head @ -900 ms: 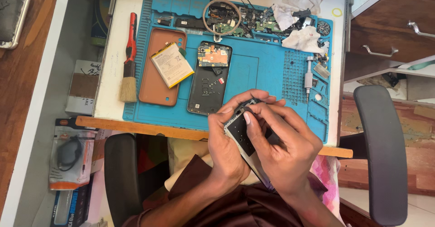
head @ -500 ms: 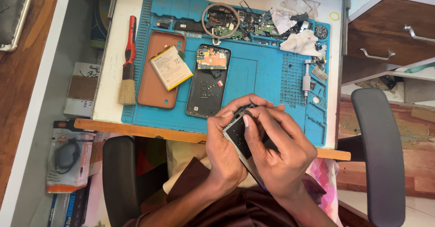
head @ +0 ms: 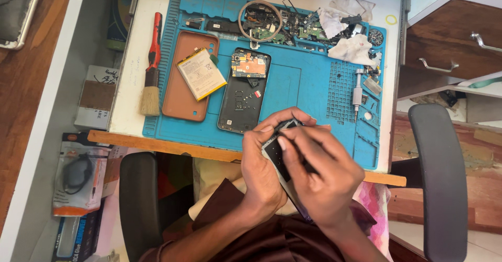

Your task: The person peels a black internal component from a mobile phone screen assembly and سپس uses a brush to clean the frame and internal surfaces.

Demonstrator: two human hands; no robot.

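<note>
Both hands meet at the near edge of the white surface (head: 133, 97), just over the near right part of the blue silicone repair mat (head: 314, 92). The left hand (head: 264, 165) is cupped, palm turned inward, fingers curled round the left side of a dark flat phone part (head: 280, 155), thumb along its upper edge. The right hand (head: 319, 176) lies across the part from the right, fingers bent and pressed down on its face, index fingertip near the part's middle. The part is tilted, its far end over the mat, its near end hidden under the right hand. Both wrists rise from the near side, forearms converging over a dark brown garment (head: 272, 236).

On the mat, left of the hands: an opened black phone chassis (head: 243, 92), an orange-brown back cover (head: 185, 76) with a pale rectangular battery (head: 200, 74) lying on it. A red-handled brush (head: 151, 66) lies at the mat's left edge. A steel screwdriver (head: 357, 92) lies to the right, loose parts and white tissues (head: 348, 27) at the far side.
</note>
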